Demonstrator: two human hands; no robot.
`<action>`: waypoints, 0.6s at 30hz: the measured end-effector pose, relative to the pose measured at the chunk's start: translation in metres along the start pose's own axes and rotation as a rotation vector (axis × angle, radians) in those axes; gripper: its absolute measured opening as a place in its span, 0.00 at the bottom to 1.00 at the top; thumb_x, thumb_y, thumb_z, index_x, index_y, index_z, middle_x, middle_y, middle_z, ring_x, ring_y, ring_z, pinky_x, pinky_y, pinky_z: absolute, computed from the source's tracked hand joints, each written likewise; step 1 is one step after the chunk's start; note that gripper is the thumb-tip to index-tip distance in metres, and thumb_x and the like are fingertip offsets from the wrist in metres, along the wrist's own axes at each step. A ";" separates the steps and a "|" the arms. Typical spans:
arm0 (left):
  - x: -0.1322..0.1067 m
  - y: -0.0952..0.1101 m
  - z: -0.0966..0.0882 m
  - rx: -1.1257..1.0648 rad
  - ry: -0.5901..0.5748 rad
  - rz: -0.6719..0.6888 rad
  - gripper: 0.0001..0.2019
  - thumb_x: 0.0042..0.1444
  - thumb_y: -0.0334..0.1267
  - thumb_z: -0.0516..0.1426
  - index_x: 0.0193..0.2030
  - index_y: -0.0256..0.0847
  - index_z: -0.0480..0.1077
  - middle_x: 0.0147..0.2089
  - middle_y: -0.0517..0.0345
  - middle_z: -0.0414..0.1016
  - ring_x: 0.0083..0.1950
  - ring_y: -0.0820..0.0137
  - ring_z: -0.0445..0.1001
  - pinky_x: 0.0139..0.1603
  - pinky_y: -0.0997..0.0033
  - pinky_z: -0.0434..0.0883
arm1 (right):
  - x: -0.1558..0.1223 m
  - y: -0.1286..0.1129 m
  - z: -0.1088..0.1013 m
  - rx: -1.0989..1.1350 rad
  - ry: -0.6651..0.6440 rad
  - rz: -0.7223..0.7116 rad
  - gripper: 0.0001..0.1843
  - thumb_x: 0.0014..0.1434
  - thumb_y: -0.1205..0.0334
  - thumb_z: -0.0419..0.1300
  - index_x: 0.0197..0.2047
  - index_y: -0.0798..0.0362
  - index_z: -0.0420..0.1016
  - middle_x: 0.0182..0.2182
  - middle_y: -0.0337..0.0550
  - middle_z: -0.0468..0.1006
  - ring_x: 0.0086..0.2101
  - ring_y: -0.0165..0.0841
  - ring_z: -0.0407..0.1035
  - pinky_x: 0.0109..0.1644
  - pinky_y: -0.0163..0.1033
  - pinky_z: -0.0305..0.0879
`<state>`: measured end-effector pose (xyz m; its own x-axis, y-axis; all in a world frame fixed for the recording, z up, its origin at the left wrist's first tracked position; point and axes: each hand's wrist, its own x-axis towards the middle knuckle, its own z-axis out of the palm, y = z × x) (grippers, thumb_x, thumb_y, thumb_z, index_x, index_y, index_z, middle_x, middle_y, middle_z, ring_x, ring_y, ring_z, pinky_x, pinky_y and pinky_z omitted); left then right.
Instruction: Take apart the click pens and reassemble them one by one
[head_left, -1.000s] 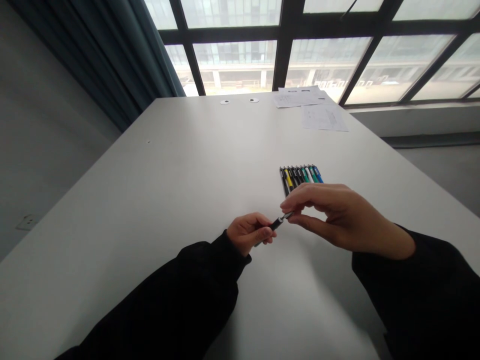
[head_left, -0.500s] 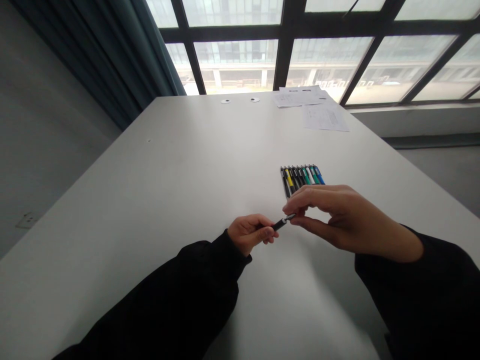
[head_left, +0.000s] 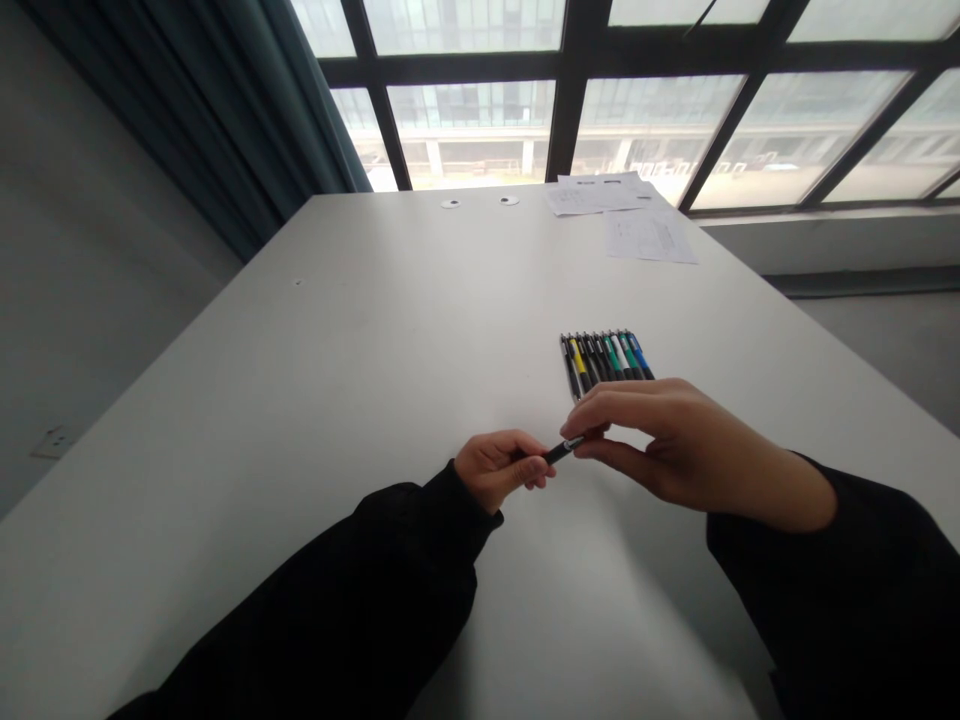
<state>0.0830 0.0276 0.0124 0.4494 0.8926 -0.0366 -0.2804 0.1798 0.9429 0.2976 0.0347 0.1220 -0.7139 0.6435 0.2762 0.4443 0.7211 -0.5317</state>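
Note:
My left hand point(head_left: 501, 466) is closed in a fist round the barrel of a black pen point(head_left: 561, 450), just above the white table point(head_left: 360, 340). My right hand point(head_left: 675, 440) pinches the silver tip end of the same pen with thumb and fingertips. Most of the pen is hidden inside my left fist. Right behind my right hand lies a row of pens point(head_left: 604, 356), side by side, with black, yellow, green, white and blue barrels.
Sheets of printed paper point(head_left: 645, 235) lie at the far right of the table by the window. Two small round white discs point(head_left: 478, 202) sit at the far edge. A dark curtain point(head_left: 217, 110) hangs at the left.
Both hands have stayed in place on the pen. My right hand's fingers have slid slightly lower and closer over the tip.

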 end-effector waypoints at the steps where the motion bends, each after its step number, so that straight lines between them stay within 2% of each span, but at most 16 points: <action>1: 0.000 0.000 0.000 0.015 0.002 0.004 0.19 0.47 0.48 0.69 0.31 0.32 0.75 0.26 0.51 0.79 0.24 0.75 0.72 0.25 0.75 0.69 | 0.000 0.000 0.001 -0.017 -0.005 -0.005 0.05 0.65 0.64 0.59 0.43 0.53 0.75 0.36 0.45 0.80 0.34 0.31 0.74 0.39 0.36 0.69; 9: -0.001 0.004 -0.001 0.193 0.013 0.091 0.18 0.50 0.50 0.67 0.31 0.33 0.75 0.27 0.51 0.78 0.25 0.74 0.71 0.27 0.73 0.69 | 0.000 0.002 0.002 -0.126 -0.019 -0.055 0.07 0.66 0.64 0.58 0.40 0.55 0.77 0.32 0.45 0.80 0.30 0.31 0.74 0.35 0.35 0.67; 13: -0.002 0.016 -0.003 0.361 0.027 0.182 0.18 0.55 0.50 0.64 0.33 0.33 0.76 0.26 0.52 0.76 0.27 0.73 0.71 0.29 0.73 0.69 | -0.001 0.001 -0.001 -0.124 0.035 -0.057 0.06 0.65 0.64 0.59 0.41 0.55 0.77 0.34 0.45 0.80 0.31 0.31 0.74 0.36 0.35 0.68; 18: -0.003 0.022 -0.004 0.429 0.044 0.225 0.19 0.57 0.51 0.62 0.33 0.33 0.76 0.26 0.53 0.76 0.26 0.73 0.71 0.29 0.73 0.69 | 0.001 -0.003 -0.002 -0.036 0.105 -0.056 0.05 0.63 0.67 0.60 0.42 0.54 0.76 0.37 0.46 0.80 0.34 0.31 0.74 0.40 0.35 0.70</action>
<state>0.0718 0.0308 0.0317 0.3785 0.9083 0.1784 0.0131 -0.1980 0.9801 0.2968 0.0337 0.1253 -0.6780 0.6242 0.3881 0.4262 0.7640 -0.4844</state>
